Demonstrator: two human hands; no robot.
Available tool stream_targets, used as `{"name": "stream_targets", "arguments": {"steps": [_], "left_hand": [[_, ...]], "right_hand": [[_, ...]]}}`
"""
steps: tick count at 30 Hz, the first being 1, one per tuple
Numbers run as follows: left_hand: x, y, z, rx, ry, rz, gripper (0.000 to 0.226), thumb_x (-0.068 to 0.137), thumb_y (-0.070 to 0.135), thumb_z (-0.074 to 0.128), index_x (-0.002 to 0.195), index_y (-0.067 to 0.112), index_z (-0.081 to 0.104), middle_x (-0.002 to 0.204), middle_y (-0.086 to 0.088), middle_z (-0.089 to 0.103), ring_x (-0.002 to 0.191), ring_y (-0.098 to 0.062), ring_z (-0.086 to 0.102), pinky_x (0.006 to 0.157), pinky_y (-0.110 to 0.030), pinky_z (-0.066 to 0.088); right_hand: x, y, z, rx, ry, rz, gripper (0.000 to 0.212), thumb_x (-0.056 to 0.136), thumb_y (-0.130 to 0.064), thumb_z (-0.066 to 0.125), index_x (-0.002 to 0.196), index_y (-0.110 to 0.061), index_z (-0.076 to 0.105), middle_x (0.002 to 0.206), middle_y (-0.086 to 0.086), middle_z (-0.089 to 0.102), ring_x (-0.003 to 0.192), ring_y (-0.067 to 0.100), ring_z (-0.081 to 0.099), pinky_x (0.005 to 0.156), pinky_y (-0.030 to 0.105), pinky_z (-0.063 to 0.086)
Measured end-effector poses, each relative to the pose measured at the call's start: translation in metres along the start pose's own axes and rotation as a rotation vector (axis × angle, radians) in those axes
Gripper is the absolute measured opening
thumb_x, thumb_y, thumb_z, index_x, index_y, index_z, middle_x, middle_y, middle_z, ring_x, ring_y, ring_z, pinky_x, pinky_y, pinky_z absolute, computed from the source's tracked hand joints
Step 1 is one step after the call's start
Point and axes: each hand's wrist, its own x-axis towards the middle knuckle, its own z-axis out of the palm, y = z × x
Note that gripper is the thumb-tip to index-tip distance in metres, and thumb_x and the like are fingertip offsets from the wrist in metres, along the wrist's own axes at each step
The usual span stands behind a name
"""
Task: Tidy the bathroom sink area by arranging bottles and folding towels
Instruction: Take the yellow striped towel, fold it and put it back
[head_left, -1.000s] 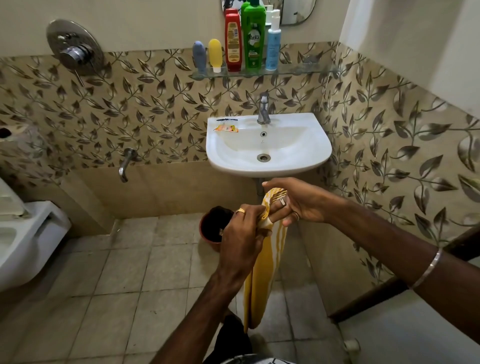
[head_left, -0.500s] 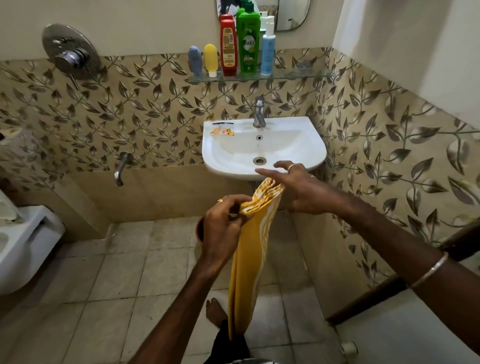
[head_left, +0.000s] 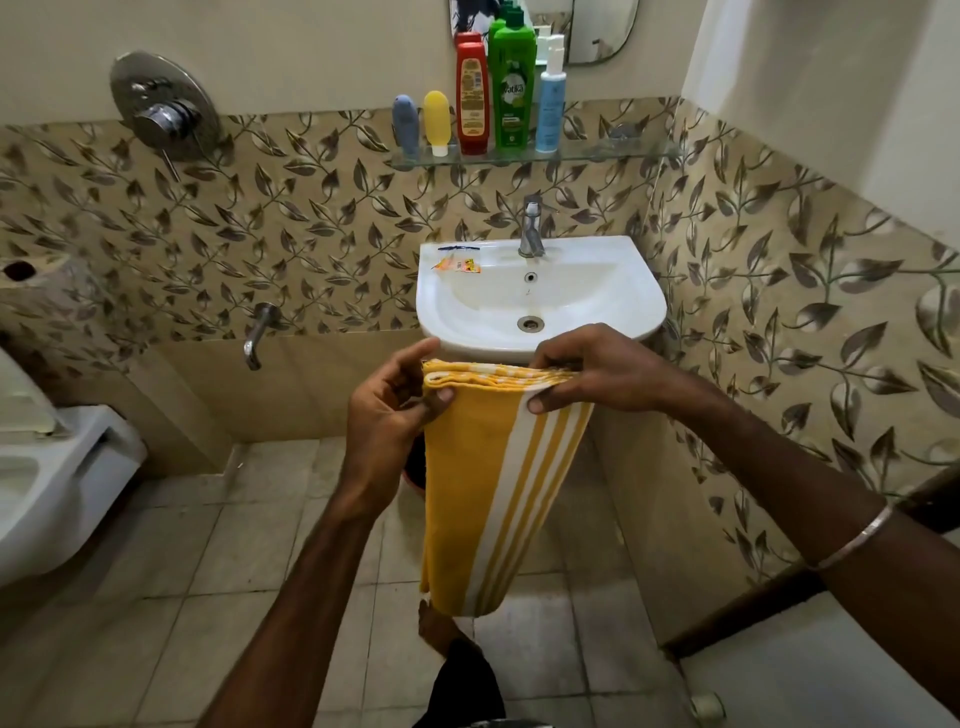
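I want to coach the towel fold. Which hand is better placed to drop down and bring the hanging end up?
Probably the left hand. It pinches only the top corner of the yellow towel, beside the hanging length. The right hand clamps the stacked top edge, so it seems better left holding.

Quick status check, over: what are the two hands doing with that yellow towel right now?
Left hand and right hand each pinch a top corner. Yellow striped towel folded in layers, hanging before the sink. Nothing in the way.
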Motion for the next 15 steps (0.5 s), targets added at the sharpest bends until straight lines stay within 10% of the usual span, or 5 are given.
{"name": "stream_targets", "arguments": {"steps": [5, 15], "left_hand": [[0.007, -0.008, -0.008, -0.015, -0.202, -0.169, 0.090, 0.055, 0.021, 0.088, 0.137, 0.033, 0.052, 0.125, 0.008, 0.069, 0.114, -0.013, 0.065, 0.083, -0.029, 0.058], [-0.002, -0.017, 0.031, -0.067, -0.094, -0.179, 0.022, 0.082, 0.015, 0.071, 0.103, 0.023, 0.069, 0.103, 0.004, 0.077, 0.096, -0.019, 0.074, 0.074, -0.034, 0.061]], "right_hand": [[0.001, -0.015, -0.009, 0.166, -0.017, -0.021, 0.020, 0.080, -0.022, 0.082, 0.097, -0.015, 0.075, 0.093, -0.002, 0.072, 0.088, 0.009, 0.065, 0.076, 0.024, 0.051], [-0.002, -0.014, -0.041, 0.574, 0.092, -0.024, 0.053, 0.079, -0.016, 0.077, 0.129, -0.017, 0.061, 0.117, -0.006, 0.067, 0.095, 0.013, 0.068, 0.075, 0.024, 0.056]]}}
